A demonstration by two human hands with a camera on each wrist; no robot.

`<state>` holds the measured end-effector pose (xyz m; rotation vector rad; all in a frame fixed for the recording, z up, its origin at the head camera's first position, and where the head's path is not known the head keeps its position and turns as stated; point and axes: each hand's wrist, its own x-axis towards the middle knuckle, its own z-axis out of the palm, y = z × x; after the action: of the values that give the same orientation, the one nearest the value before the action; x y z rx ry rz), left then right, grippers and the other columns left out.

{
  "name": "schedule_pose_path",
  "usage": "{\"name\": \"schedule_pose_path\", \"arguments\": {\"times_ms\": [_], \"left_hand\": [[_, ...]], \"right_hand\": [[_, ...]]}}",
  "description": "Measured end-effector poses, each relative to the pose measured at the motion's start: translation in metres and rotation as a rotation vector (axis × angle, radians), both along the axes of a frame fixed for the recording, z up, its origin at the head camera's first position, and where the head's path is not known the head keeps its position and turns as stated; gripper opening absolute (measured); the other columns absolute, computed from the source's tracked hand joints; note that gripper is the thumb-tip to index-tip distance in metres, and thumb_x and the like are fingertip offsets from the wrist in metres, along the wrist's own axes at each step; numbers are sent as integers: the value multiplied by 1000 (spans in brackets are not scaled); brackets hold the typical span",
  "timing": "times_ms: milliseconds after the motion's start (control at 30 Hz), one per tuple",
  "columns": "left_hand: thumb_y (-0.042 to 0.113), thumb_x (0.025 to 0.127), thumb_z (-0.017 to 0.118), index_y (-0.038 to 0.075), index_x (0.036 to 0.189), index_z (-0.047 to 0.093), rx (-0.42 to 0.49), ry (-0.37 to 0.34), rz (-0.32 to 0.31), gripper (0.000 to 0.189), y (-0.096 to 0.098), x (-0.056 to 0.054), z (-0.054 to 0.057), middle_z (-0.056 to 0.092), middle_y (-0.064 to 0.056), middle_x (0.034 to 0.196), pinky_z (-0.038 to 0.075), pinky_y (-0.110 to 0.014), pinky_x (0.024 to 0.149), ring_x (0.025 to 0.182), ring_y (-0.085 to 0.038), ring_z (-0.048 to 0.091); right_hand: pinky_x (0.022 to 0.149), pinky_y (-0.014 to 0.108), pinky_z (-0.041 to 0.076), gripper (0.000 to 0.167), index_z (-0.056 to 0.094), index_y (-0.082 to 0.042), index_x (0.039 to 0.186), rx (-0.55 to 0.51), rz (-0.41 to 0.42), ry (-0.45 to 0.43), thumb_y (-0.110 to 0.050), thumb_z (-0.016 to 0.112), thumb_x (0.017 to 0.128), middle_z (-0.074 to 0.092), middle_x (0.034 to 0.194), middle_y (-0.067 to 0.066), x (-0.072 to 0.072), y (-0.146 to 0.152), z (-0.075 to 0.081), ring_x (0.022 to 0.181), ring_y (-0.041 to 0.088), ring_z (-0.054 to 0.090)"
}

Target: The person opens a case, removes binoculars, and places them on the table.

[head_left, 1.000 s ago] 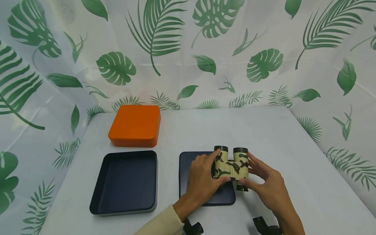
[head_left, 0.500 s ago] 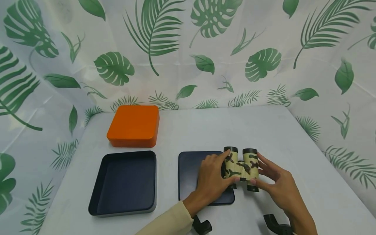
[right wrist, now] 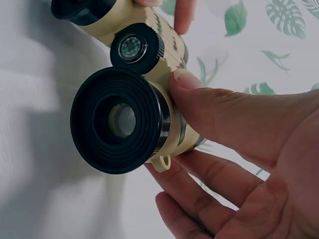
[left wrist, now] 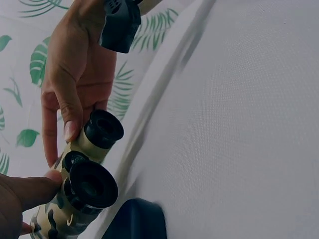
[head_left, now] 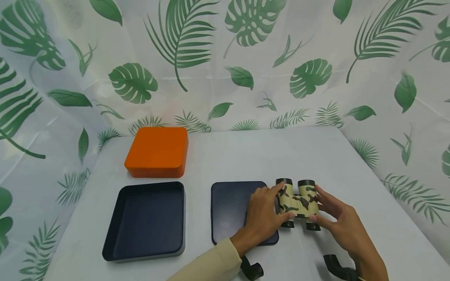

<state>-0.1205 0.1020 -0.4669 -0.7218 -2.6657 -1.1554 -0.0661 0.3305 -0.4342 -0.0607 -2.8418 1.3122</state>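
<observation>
Camouflage-patterned binoculars [head_left: 300, 205] with black eyecups are held up between both hands, over the right edge of a flat dark blue lid [head_left: 232, 210]. My left hand [head_left: 261, 212] grips the left barrel, thumb on the near side and fingers toward the far end. Around the right barrel curl the thumb and fingers of my right hand [head_left: 342, 224]. In the right wrist view the eyepiece and a small compass dial [right wrist: 132, 48] between the barrels show clearly. The left wrist view shows both eyecups [left wrist: 93, 184] and a thumb pressing each barrel.
An open dark blue tray-like box [head_left: 145, 222] stands at the left. Behind it sits an orange rectangular box [head_left: 158, 152]. All rest on a white-covered table [head_left: 246, 156], with a leaf-print cloth [head_left: 211, 70] hanging behind and at the sides.
Both hands have carried the binoculars to the right, from above the lid to its right edge. The boxes and lid have stayed in place; the head view has shifted slightly.
</observation>
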Motion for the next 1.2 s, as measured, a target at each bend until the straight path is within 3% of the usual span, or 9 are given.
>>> {"name": "schedule_pose_path", "arguments": {"times_ms": [167, 267, 400, 467, 533, 733, 1033, 1100, 1200], "left_hand": [[49, 84, 89, 23, 157, 54, 13, -27, -6, 85, 6, 0, -3, 74, 2, 118, 48, -27, 92, 98, -9, 59], [49, 85, 88, 23, 157, 54, 12, -40, -10, 84, 9, 0, -6, 74, 1, 115, 46, -24, 88, 94, -7, 57], [49, 84, 89, 22, 155, 56, 8, -36, -4, 83, 14, 0, -8, 73, 1, 113, 46, -25, 86, 95, -8, 58], [50, 84, 88, 23, 155, 57, -1, -34, 3, 82, 17, 0, -9, 74, 2, 113, 47, -26, 88, 97, -9, 60], [51, 84, 88, 24, 155, 57, -9, -32, 8, 82, 20, 0, -9, 74, 3, 113, 48, -27, 89, 98, -9, 62], [53, 85, 87, 23, 154, 57, -26, -34, 9, 81, 26, 0, -8, 72, 4, 109, 43, -23, 85, 98, -9, 62], [60, 88, 81, 26, 154, 57, -111, -6, 24, 79, 30, 0, -10, 69, 8, 104, 30, -21, 76, 95, -7, 58], [62, 88, 79, 26, 154, 56, -133, 8, 24, 78, 30, 0, -10, 69, 8, 106, 30, -22, 78, 99, -8, 58], [65, 89, 77, 26, 155, 55, -172, 41, 29, 79, 30, 0, -10, 69, 9, 109, 30, -24, 81, 103, -9, 56]], "right_hand": [[81, 12, 53, 91, 35, -20, 168, 15, -1, -13, -21, 85, 92, 50, 158, 28, 0, 7, -3, 110, -26, 46], [82, 12, 54, 91, 35, -21, 168, 22, -6, -24, -22, 85, 92, 50, 158, 28, 0, 9, -5, 114, -19, 51], [83, 12, 53, 91, 33, -21, 169, 39, -10, -51, -23, 84, 93, 50, 159, 28, 1, 12, -9, 128, 22, 65], [84, 12, 53, 91, 30, -19, 169, 38, -6, -65, -20, 82, 95, 48, 160, 29, 2, 13, -10, 133, 44, 61], [85, 15, 55, 91, 28, -17, 170, 35, 0, -78, -18, 80, 96, 46, 161, 30, 2, 16, -11, 136, 53, 56], [85, 13, 52, 88, 24, -15, 171, 27, 11, -102, -11, 75, 99, 40, 162, 36, 2, 20, -11, 138, 60, 50], [87, 12, 50, 83, 22, -10, 170, 46, 18, -143, -11, 70, 103, 38, 163, 36, 2, 23, -11, 139, 59, 49], [92, 21, 55, 82, 21, -11, 171, 49, 15, -157, -12, 69, 104, 38, 163, 36, 2, 22, -11, 140, 58, 49], [107, 48, 55, 82, 20, -10, 171, 40, 11, -166, -11, 68, 104, 40, 162, 37, 3, 21, -11, 143, 60, 44]]}}
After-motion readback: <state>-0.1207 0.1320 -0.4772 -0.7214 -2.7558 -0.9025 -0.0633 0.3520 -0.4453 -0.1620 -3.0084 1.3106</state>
